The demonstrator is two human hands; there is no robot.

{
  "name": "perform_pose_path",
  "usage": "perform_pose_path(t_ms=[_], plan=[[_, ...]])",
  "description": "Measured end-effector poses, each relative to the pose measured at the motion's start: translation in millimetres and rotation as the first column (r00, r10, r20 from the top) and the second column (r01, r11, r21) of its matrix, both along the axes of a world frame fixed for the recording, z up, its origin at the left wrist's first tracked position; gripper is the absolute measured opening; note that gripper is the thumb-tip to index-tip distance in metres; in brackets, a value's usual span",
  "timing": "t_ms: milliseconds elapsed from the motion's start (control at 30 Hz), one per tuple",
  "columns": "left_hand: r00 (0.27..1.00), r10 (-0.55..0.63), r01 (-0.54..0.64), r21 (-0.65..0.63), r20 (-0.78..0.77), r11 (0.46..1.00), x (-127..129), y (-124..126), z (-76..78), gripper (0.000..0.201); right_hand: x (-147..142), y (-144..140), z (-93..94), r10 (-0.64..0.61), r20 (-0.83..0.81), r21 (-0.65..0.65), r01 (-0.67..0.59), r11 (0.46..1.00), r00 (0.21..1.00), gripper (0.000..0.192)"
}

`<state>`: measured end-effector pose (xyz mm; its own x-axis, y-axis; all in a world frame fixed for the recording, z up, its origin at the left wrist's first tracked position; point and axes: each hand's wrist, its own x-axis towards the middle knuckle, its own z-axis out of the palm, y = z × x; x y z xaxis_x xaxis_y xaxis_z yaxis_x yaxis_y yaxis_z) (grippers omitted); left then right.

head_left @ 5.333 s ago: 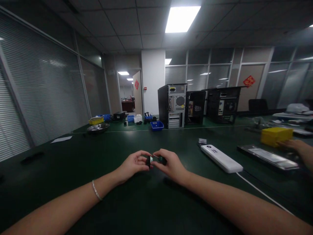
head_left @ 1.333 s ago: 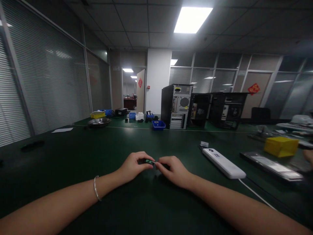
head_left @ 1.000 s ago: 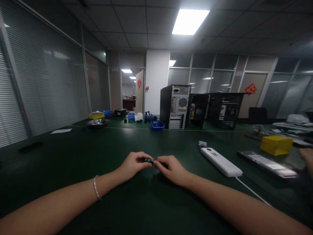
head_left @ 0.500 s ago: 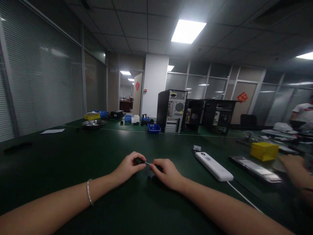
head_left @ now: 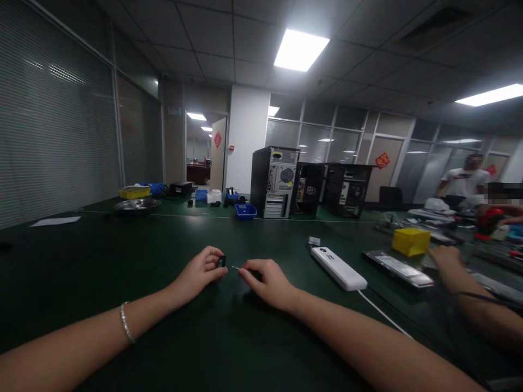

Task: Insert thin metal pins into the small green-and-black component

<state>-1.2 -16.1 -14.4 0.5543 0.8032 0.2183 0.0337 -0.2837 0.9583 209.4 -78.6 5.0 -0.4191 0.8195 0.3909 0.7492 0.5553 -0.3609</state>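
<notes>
Between the thumb and fingers of my left hand (head_left: 205, 268) is a small black part (head_left: 222, 261), held just above the dark green table (head_left: 171, 337). To its right, my right hand (head_left: 265, 280) pinches a slim, pale rod-like tool (head_left: 235, 267). Its thin tip points left toward the black part, with a small gap between them. The rest of this tool is hidden inside my fingers, so its exact kind does not show. On my left wrist is a silvery bracelet (head_left: 126, 322).
A white power strip (head_left: 339, 268) lies to the right, trailing a cable. Beyond it are a flat metallic case (head_left: 398, 268), a yellow bin (head_left: 411, 242) and a co-worker's hand (head_left: 447, 260). Computer towers (head_left: 275, 182), a blue tray (head_left: 245, 212) and a metal dish (head_left: 137, 206) stand farther back.
My hands have moved slightly apart, and a gap now shows between the rod's tip and the black part. The black part is turned more upright. The whole view has shifted to the right.
</notes>
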Motion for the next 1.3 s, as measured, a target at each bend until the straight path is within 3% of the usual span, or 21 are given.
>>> perform_pose_path(t_ms=[200, 333, 667, 933, 1133, 1300], plan=[[0.985, 0.037, -0.02, 0.1, -0.168, 0.995, -0.1, -6.5, 10.1, 0.031, 0.2, -0.9, 1.8, 0.01, -0.014, 0.011, -0.01, 1.0, 1.0, 0.026], [0.988, 0.05, -0.021, 0.194, -0.146, 0.981, -0.9, -6.0, 9.6, 0.03, 0.4, 0.3, 1.3, -0.007, -0.028, 0.006, 0.007, 1.0, 1.0, 0.026], [0.986, -0.028, 0.057, 0.177, -0.165, 0.983, 0.3, -15.9, 14.6, 0.028, -1.6, 1.8, -0.4, -0.05, 0.005, -0.01, 0.05, 0.999, 0.999, 0.028], [0.968, 0.084, 0.035, 0.459, -0.237, 0.888, -1.7, -18.5, 14.8, 0.024, -3.6, 3.0, -0.8, -0.056, 0.057, -0.026, 0.057, 0.998, 0.997, 0.026], [0.956, 0.078, 0.078, 0.504, -0.281, 0.86, -2.8, -19.9, 16.3, 0.023, -4.2, 0.8, 0.4, -0.037, 0.068, -0.055, 0.041, 0.998, 0.997, 0.026], [0.949, 0.091, 0.073, 0.49, -0.302, 0.869, -4.4, -14.9, 14.8, 0.021, -6.8, -0.8, 1.3, -0.029, 0.074, -0.052, 0.033, 0.998, 0.997, 0.026]])
